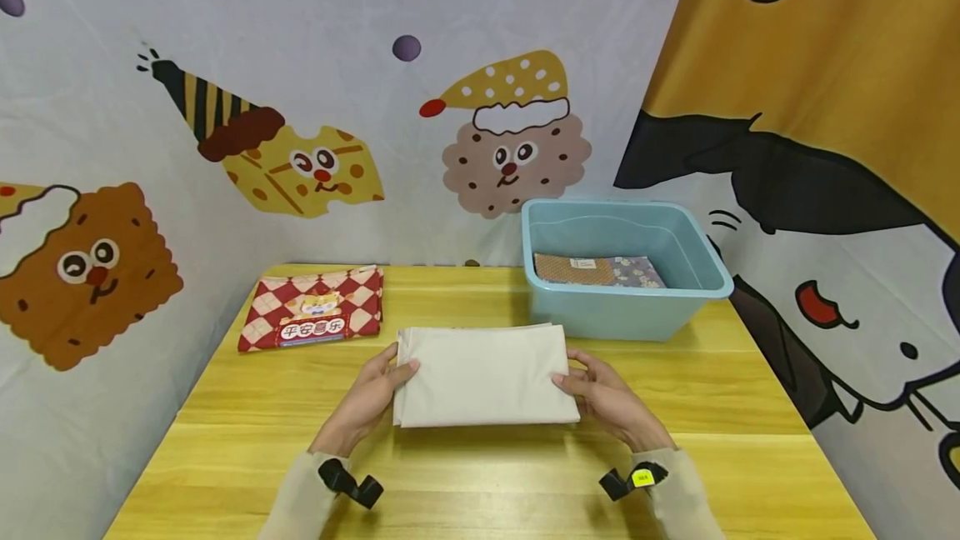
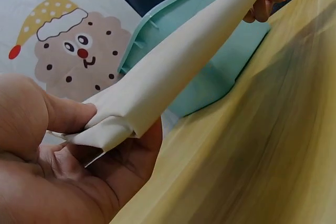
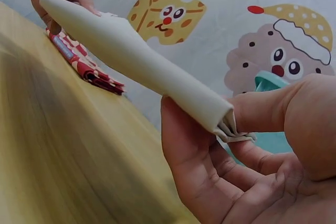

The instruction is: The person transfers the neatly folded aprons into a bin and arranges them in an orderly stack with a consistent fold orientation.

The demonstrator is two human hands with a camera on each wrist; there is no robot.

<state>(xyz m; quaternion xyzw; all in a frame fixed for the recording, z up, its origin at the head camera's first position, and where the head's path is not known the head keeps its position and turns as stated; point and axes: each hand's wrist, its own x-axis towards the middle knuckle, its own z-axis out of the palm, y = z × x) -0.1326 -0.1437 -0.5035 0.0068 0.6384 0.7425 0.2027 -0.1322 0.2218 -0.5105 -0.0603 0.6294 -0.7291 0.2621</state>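
A folded cream-white cloth (image 1: 483, 377) is held up above the table between both hands, its folded layers showing at the ends in the wrist views. My left hand (image 1: 369, 398) pinches its left edge, thumb on top and fingers beneath. At the opposite edge my right hand (image 1: 611, 402) grips it the same way. Behind and to the left lies a folded red and cream checked cloth (image 1: 315, 307) with a cartoon animal and lettering. At the back right stands a light blue plastic bin (image 1: 615, 315), with a folded brown and grey-blue patterned cloth (image 1: 637, 272) inside.
Beneath the hands is a yellow wood-grain table (image 1: 480, 490). A white wall hanging (image 1: 337, 15) with cartoon snacks rises behind its far edge. On the right hangs a yellow, black and white cartoon curtain (image 1: 825, 65).
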